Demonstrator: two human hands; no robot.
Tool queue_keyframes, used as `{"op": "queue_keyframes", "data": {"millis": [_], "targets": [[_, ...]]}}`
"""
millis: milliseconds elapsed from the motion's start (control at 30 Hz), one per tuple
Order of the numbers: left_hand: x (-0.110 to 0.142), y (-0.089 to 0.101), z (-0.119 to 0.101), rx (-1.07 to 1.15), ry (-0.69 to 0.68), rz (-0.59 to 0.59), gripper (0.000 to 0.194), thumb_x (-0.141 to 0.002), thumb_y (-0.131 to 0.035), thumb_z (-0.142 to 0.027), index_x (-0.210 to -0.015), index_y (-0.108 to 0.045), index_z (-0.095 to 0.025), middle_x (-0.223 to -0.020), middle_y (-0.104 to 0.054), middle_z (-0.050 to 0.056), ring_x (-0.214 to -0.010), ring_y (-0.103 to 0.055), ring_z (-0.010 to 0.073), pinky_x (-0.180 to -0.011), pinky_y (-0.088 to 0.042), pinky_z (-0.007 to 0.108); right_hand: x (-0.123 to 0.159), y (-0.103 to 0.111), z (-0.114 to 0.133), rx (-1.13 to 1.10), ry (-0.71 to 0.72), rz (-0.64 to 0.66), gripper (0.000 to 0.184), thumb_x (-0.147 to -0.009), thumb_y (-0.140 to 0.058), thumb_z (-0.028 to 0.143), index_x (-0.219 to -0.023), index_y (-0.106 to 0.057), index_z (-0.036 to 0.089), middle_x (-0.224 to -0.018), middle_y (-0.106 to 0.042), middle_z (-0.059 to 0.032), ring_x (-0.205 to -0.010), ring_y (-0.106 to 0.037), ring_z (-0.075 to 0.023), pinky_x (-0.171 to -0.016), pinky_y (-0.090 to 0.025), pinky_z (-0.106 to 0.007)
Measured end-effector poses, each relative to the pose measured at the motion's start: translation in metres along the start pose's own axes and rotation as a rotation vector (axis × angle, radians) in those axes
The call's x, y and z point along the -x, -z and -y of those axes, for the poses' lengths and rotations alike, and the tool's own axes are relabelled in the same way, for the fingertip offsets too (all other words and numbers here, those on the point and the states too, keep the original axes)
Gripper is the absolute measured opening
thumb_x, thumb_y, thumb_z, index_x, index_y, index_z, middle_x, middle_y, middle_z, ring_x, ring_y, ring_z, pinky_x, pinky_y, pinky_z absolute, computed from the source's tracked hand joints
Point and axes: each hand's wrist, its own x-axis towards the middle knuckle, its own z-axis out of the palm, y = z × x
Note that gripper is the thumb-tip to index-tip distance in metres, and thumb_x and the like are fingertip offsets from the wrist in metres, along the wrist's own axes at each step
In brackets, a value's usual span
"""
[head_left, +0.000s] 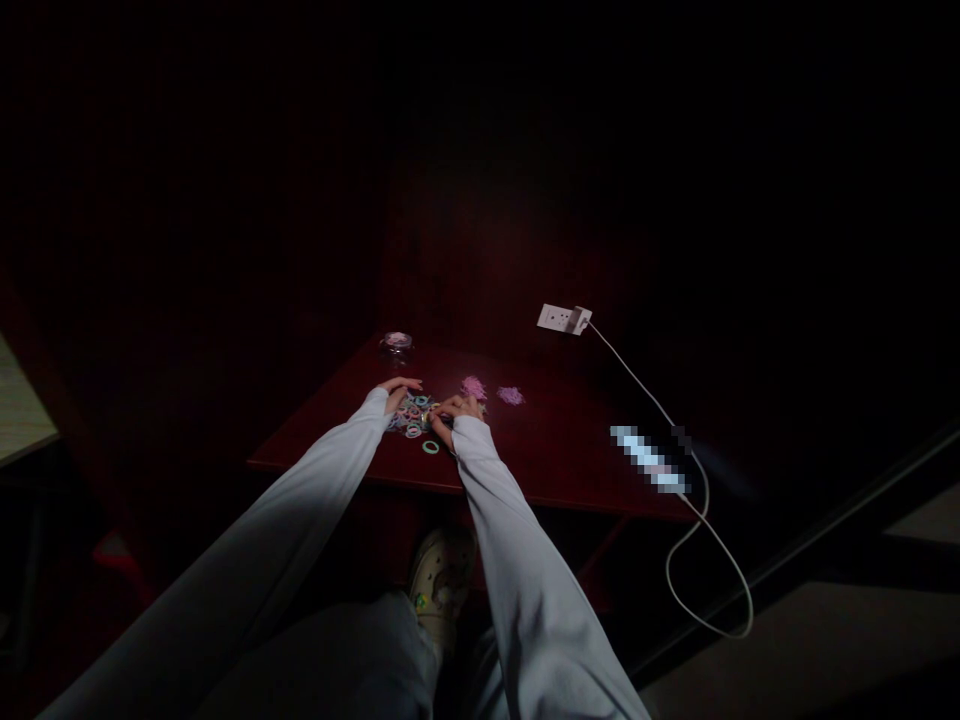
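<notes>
A mixed pile of small coloured bands point(412, 412), which look like hair ties, lies on the dark red table point(540, 470). My left hand point(400, 390) is at the pile's left edge, fingers stretched out over it. On the right side, my right hand point(460, 410) has its fingers bent and drawn together at the pile; what they pinch is too small to make out. One green band point(430, 447) lies apart, nearer the table's front edge. Beyond my right hand are a pink heap point(473, 386) and a purple heap point(511, 396) of thin small pieces.
A round clear container point(397, 343) stands at the table's back left. A wall socket point(559, 319) holds a plug, and its white cable point(637, 372) runs to a blurred-out lit device point(649, 460) on the right. Below the table shows a clog shoe point(442, 580).
</notes>
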Motion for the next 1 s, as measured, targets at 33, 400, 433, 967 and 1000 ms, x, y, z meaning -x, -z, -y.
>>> {"op": "queue_keyframes", "data": {"millis": [33, 400, 433, 967, 1000], "targets": [[-0.001, 0.0, 0.0, 0.009, -0.009, -0.007, 0.017, -0.074, -0.06, -0.033, -0.073, -0.073, -0.023, -0.108, -0.084, 0.015, -0.119, -0.076, 0.0366, -0.118, -0.053, 0.056, 0.0, 0.0, 0.002, 0.008, 0.006, -0.008, 0.012, -0.101, -0.074, 0.031, -0.104, -0.085, 0.028, -0.111, -0.074, -0.0037, -0.116, -0.053, -0.0246, -0.102, -0.042, -0.037], [0.0, -0.003, -0.002, -0.009, -0.012, -0.03, 0.02, -0.073, -0.06, -0.036, -0.074, -0.076, -0.023, -0.107, -0.085, 0.013, -0.114, -0.076, 0.0334, -0.114, -0.056, 0.051, -0.01, -0.023, 0.032, 0.068, 0.006, 0.004, 0.026, -0.102, -0.071, 0.051, -0.104, -0.084, 0.028, -0.119, -0.071, -0.0055, -0.117, -0.047, -0.0262, -0.1, -0.035, -0.039], [0.0, -0.003, -0.002, -0.014, -0.016, -0.024, 0.021, -0.073, -0.06, -0.037, -0.075, -0.076, -0.023, -0.107, -0.085, 0.013, -0.114, -0.076, 0.0335, -0.113, -0.057, 0.051, -0.011, -0.024, 0.032, 0.065, 0.001, 0.013, 0.026, -0.102, -0.072, 0.051, -0.103, -0.085, 0.028, -0.119, -0.07, -0.0055, -0.117, -0.047, -0.0263, -0.1, -0.035, -0.039], [0.003, -0.002, -0.009, -0.062, -0.038, -0.007, 0.02, -0.077, -0.062, -0.038, -0.076, -0.076, -0.024, -0.105, -0.086, 0.009, -0.112, -0.076, 0.0302, -0.111, -0.058, 0.045, -0.017, -0.03, 0.021, -0.115, -0.111, -0.041, 0.009, -0.092, -0.084, 0.041, -0.093, -0.087, 0.032, -0.112, -0.071, -0.0031, -0.118, -0.054, -0.0254, -0.104, -0.045, -0.04], [0.003, -0.002, -0.008, -0.076, -0.041, -0.009, 0.02, -0.078, -0.061, -0.038, -0.076, -0.076, -0.024, -0.106, -0.085, 0.009, -0.112, -0.076, 0.0301, -0.111, -0.058, 0.045, -0.017, -0.031, 0.019, -0.131, -0.118, -0.057, 0.008, -0.092, -0.083, 0.041, -0.092, -0.086, 0.033, -0.112, -0.072, -0.0029, -0.118, -0.055, -0.0256, -0.104, -0.046, -0.04]]}}
